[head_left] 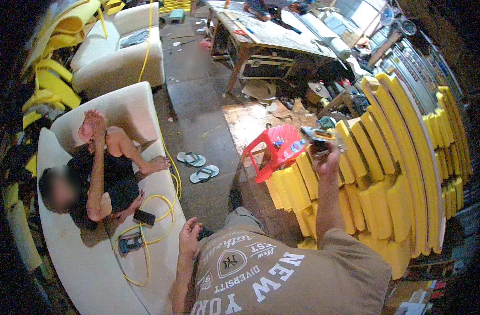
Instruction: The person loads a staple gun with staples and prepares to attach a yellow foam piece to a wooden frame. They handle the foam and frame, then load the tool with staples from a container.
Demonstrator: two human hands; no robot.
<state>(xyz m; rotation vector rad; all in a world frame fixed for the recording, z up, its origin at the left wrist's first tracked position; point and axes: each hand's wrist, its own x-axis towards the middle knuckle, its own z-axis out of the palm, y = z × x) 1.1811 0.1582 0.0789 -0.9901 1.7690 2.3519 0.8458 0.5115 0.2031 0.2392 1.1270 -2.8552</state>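
Right hand [326, 161] raised far-right, closed round a small dark tool w/ orange trim [317, 137], held just above the stacked curved yellow foam strips [387, 173] and just right of the red plastic stool [275, 149]. Left hand [189, 236] low near-centre, fingers loosely spread, holding nothing, resting at edge of the cream upholstered sofa [87, 273] beside a thin yellow cable [161, 210]. Further left on same sofa, another person lying w/ a black phone [144, 217] by their hand; pair of pale flip-flops [198, 166] on grey floor between sofa & stool.

Right hand [326, 160] grips a tool [317, 137] just beside the red stool [274, 149]; left hand [189, 236] rests open on the sofa [82, 273], well apart.
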